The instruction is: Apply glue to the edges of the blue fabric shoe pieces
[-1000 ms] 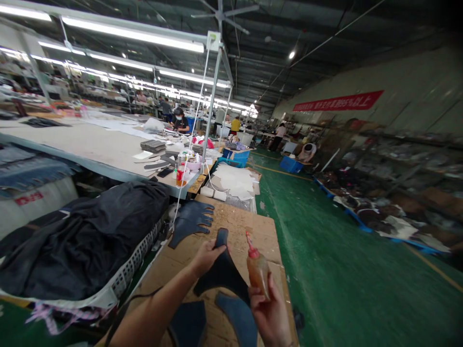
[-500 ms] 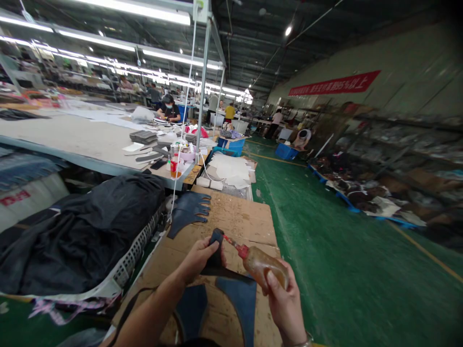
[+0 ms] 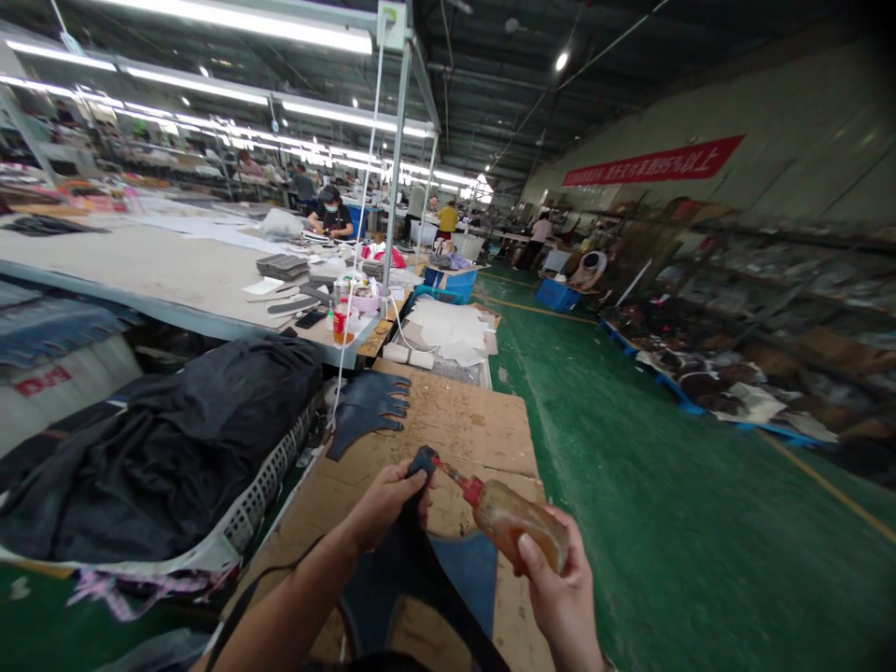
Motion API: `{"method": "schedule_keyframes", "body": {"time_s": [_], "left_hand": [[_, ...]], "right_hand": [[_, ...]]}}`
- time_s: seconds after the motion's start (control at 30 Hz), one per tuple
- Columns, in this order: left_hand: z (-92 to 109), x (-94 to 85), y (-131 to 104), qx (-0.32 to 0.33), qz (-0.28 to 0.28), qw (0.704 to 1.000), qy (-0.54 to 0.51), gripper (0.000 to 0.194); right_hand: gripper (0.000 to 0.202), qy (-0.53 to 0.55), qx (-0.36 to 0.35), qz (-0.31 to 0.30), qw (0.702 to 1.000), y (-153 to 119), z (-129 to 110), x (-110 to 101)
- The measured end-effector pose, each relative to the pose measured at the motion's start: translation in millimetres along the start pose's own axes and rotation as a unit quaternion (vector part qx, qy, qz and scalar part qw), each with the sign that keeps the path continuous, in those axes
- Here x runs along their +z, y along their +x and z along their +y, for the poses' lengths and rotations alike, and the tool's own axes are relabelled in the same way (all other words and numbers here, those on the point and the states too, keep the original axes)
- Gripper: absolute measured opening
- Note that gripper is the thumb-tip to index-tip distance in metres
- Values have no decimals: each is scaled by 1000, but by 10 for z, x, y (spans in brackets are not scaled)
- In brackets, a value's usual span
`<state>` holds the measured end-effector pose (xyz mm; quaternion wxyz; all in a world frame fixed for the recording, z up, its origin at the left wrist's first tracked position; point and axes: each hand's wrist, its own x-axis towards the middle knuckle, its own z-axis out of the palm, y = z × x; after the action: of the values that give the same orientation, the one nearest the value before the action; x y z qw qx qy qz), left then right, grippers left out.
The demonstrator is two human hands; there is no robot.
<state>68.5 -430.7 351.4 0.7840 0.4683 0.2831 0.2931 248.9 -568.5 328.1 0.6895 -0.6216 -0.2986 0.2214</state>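
Note:
My left hand pinches the end of a dark blue-black strip of material, which hangs down toward me over the cardboard. In my right hand lies a translucent squeeze bottle holding amber liquid, tilted with its red nozzle to the left. The nozzle tip meets or nearly meets the strip's upper end beside my left thumb. Beneath, a flat dark blue cut piece rests on the cardboard. Another blue piece with finger-like tabs lies farther off at the left.
A white basket heaped with black fabric stands at left. Behind it, a large worktable carries a drink bottle, a phone and stacked pieces. Green floor runs along the right. Several people work in the background.
The strip's lower part has swung down and right, now trailing across the blue piece below. Both hands have shifted slightly; the bottle's nozzle stays at the strip's end.

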Motion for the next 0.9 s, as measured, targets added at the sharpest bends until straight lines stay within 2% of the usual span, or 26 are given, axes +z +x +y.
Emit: {"method": "schedule_keyframes", "body": {"time_s": [0.1,0.27,0.43,0.53,0.63,0.73,0.83,0.9], "left_hand": [[-16,1,6,7,-7,1000,6,37],[-12,3,13,12,-2,1000,10,37],[-15,6,23,9,-8,999,31,36],[-9,7,21,16,-14,999,39,35],[-11,-9,22,11,-8,999,36,36],[-27,-23,30,-4,14,1000,17,37],[-35,-14,33,-5,14,1000,8,37],[-28,-1,27,0,3,1000,8,37]], "right_hand": [[50,2,42,-11,999,-6,-38,47],[51,17,30,24,999,21,-38,59],[51,4,29,-24,999,32,-49,86],[49,-8,33,5,999,58,-37,130],[50,24,41,28,998,74,-8,117],[53,57,47,1,997,52,0,80],[51,37,45,-29,998,22,-6,92],[49,11,38,-17,999,20,1,119]]}}
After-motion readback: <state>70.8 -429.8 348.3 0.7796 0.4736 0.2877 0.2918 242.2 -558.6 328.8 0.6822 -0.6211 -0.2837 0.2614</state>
